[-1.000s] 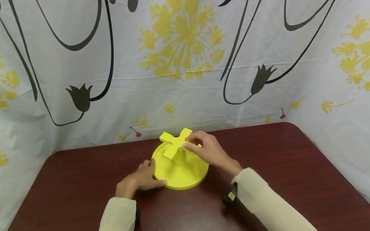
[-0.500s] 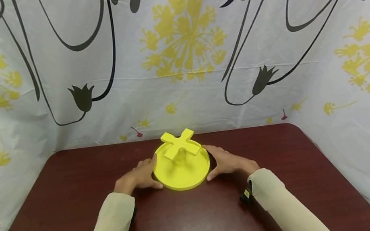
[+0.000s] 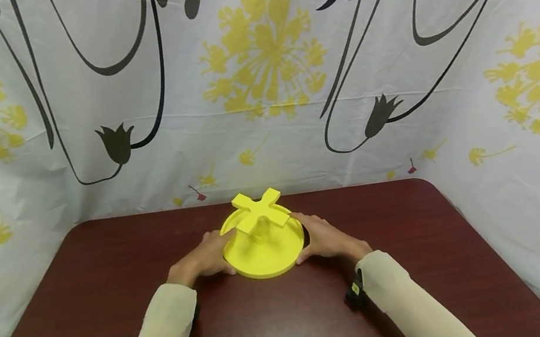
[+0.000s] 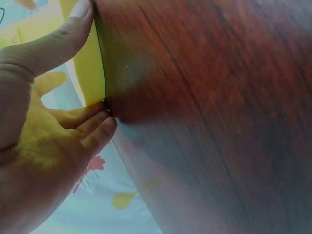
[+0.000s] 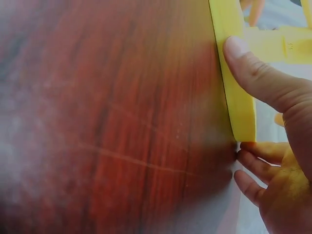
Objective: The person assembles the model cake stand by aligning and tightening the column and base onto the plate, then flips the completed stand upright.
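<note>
A shallow round yellow base [image 3: 265,260] with a raised rim lies on the table toward the back. From its middle rises a short yellow post, topped by a flat yellow X-shaped piece [image 3: 258,210]. My left hand [image 3: 203,258] grips the base's left edge. In the left wrist view its thumb lies on the near side of the rim [image 4: 90,73] and the fingers touch farther round. Mirroring it, my right hand [image 3: 328,236] holds the right edge; the right wrist view has its thumb against the rim [image 5: 241,107], fingertips touching farther along.
The dark red-brown wooden table [image 3: 276,334] extends around the base, with rounded back corners. A white cloth [image 3: 267,151] printed with yellow and grey flowers hangs behind and at both sides. A small black device [image 3: 356,291] sits at the right wrist.
My right hand has come down from the X-shaped piece to the base's right edge. The left hand stays at the left edge, and the base has barely moved.
</note>
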### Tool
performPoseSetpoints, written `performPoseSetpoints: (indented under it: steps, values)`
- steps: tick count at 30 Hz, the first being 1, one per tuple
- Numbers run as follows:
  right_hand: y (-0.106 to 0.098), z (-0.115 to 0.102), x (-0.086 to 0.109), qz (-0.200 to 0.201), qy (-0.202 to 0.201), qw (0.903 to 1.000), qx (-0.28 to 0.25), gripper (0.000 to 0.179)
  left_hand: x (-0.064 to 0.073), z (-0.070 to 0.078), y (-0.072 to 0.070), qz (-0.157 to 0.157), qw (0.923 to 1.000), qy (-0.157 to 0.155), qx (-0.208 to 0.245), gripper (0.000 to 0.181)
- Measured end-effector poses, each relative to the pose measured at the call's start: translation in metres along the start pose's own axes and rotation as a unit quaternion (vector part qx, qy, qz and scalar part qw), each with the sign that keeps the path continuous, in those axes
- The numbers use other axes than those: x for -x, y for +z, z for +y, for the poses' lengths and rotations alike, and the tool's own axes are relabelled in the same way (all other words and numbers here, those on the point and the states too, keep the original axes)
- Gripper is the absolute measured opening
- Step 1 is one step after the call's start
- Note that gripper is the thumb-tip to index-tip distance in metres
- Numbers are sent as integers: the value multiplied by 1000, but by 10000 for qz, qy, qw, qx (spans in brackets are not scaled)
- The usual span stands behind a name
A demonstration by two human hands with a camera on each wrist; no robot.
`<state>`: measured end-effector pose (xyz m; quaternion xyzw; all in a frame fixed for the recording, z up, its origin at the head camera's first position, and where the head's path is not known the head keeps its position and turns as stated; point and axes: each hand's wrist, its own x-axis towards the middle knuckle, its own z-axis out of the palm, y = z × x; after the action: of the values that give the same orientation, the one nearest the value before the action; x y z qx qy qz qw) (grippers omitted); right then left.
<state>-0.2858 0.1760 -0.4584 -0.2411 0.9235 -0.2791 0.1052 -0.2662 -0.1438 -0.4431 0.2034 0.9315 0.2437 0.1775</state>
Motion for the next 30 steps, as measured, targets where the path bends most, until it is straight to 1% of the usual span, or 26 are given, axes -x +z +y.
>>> performPoseSetpoints:
  steps: [4, 9, 12, 14, 16, 19, 21, 23, 25, 27, 30]
  values:
    - [-2, -2, 2, 103, 5, 9994, -319, 106, 0, -3, -3, 26, 9997, 74, 235, 95]
    - [-9, -1, 6, 151, -281, 9959, -851, 78, 2, -3, -10, 216, 9976, 314, 583, 91]
    - [-12, 2, 8, 76, -444, 9904, -1308, 60, 6, -3, -12, 238, 9957, 347, 831, 85]
    - [-15, 3, 11, 37, -488, 9852, -1644, 52, 9, -4, -13, 257, 9937, 324, 1046, 80]
    - [-18, 3, 13, 33, -520, 9810, -1868, 46, 11, -5, -13, 304, 9911, 316, 1254, 75]
    - [-25, 1, 16, 108, -544, 9790, -1960, 39, 14, -6, -14, 396, 9860, 334, 1587, 69]
    - [-30, 0, 17, 153, -572, 9788, -1959, 38, 15, -6, -15, 453, 9828, 364, 1753, 65]
    - [-34, -1, 18, 191, -619, 9783, -1969, 40, 16, -6, -16, 518, 9795, 396, 1908, 61]
    - [-36, 0, 17, 258, -689, 9775, -1975, 46, 17, -5, -17, 570, 9763, 442, 2042, 58]
    - [-37, 0, 15, 429, -735, 9777, -1922, 50, 18, -4, -19, 636, 9726, 484, 2183, 55]
    - [-36, 0, 13, 941, -647, 9780, -1745, 44, 19, -2, -22, 759, 9673, 555, 2357, 48]
